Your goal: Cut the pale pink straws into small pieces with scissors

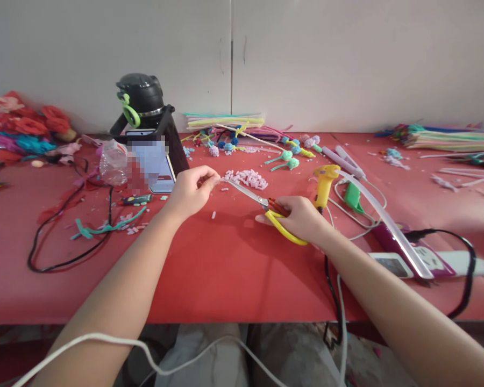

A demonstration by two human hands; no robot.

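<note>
My right hand [300, 215] grips a pair of scissors [272, 207] with a yellow and an orange-red handle. The blades point left, their tips close to my left hand [196, 188]. That hand is closed in a pinch, holding the end of a thin pale strip [222, 179] at the blade tips; most of it is hidden by the fingers. Just behind the blades lies a pile of short pale lilac pieces [248, 179]. One loose piece [213, 215] rests on the red tabletop [210, 269] in front of it.
A yellow glue gun [326, 185] with a long clear glue stick stands beside my right hand. Farther right is a purple power strip [421, 258] with cords. A phone [163, 183] leans against a black bottle [165, 129]. Pipe cleaner bundles [226, 121] lie along the wall.
</note>
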